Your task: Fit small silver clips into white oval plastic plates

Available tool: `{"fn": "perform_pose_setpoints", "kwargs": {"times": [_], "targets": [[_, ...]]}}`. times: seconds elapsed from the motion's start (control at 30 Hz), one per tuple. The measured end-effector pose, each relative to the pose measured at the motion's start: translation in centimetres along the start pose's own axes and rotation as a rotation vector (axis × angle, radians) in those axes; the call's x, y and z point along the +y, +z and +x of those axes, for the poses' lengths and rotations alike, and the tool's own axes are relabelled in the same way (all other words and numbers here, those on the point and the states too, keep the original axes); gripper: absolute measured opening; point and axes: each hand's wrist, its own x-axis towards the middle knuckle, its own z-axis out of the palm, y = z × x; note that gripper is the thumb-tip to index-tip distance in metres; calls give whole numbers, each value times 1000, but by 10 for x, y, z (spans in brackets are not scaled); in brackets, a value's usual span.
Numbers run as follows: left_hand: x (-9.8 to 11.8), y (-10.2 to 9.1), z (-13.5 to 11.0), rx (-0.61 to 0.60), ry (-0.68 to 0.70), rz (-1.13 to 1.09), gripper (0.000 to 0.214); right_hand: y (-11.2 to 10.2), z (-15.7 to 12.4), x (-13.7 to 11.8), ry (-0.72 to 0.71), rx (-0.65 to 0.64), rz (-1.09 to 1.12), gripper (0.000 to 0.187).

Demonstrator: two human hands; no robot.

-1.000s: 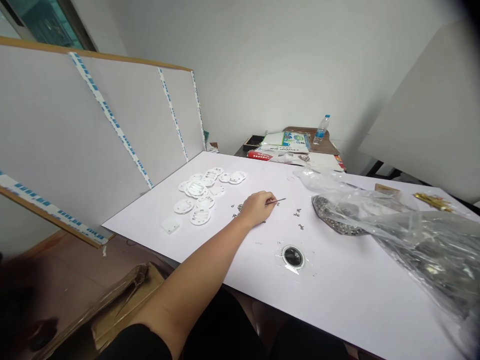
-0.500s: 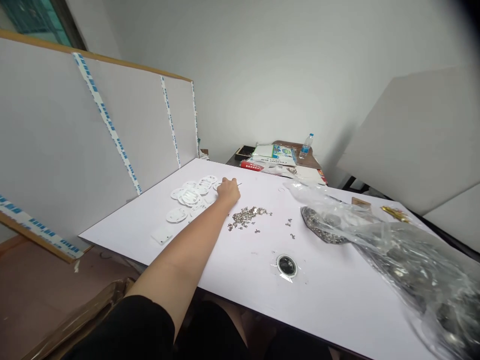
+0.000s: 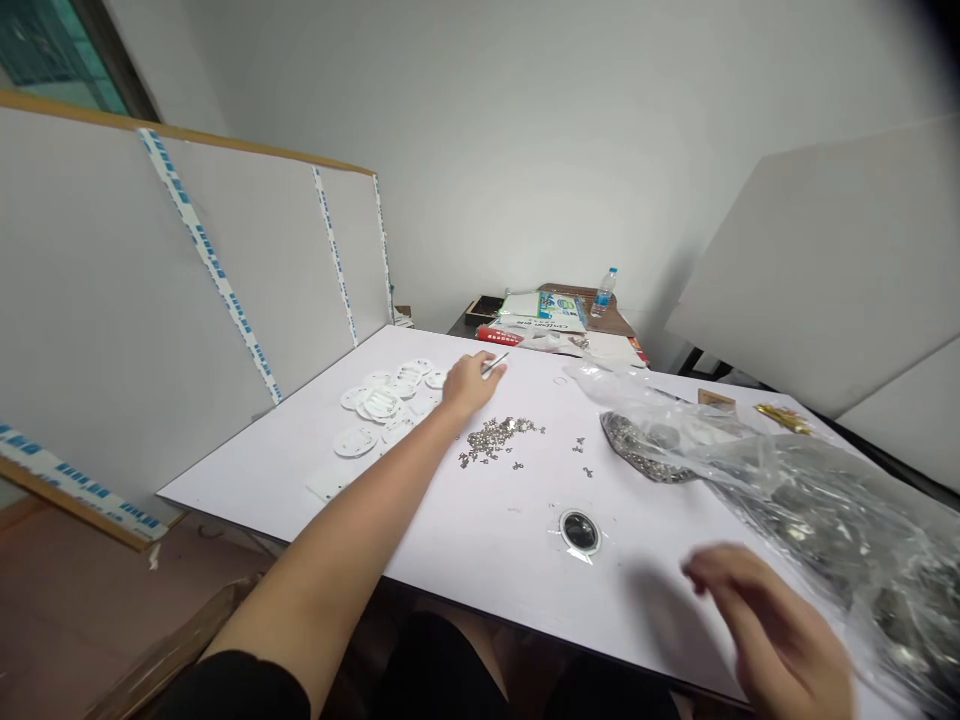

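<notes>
My left hand (image 3: 471, 380) reaches far across the white table (image 3: 480, 500) and is closed on thin metal tweezers (image 3: 496, 364), beside a group of white round plastic discs (image 3: 382, 404). A heap of small metal parts (image 3: 496, 437) lies just right of that hand. My right hand (image 3: 765, 630) hovers low at the near right, blurred, with loosely curled fingers apart and nothing in it, near a clear plastic bag (image 3: 810, 490) of metal parts. A small black round piece in a clear wrapper (image 3: 579, 530) lies between the hands.
White panels with blue tape (image 3: 225, 280) lean along the left. At the far end stand a water bottle (image 3: 604, 292), papers and packets (image 3: 547, 312). A gold-coloured item (image 3: 780, 417) lies at the far right. Cardboard (image 3: 172, 650) sits on the floor at the left.
My left hand moved from the metal parts up and left to the discs, with the tweezers still in it. My right hand came into view at the near right.
</notes>
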Motion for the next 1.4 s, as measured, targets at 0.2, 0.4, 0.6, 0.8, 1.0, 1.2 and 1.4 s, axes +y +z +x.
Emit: {"fn": "perform_pose_setpoints", "kwargs": {"times": [0.2,0.4,0.6,0.8,1.0,1.2,1.4], "targets": [[50,30,-57,-612,35,-714,61,92,119,6,120,-8,251,68],[38,51,-76,-610,148,-678,51,122,124,23,173,-175,270,35],[9,36,-52,-223,31,-18,24,109,127,38,312,-92,374,27],[2,43,-46,-287,-22,305,27,110,134,48,425,-88,488,26],[2,50,-45,-313,-36,342,25,109,133,47,403,-133,511,25],[3,50,-46,-291,-22,330,19,108,134,49,389,-121,545,24],[3,48,-48,-259,-26,273,17,109,135,52,414,-106,570,23]]}}
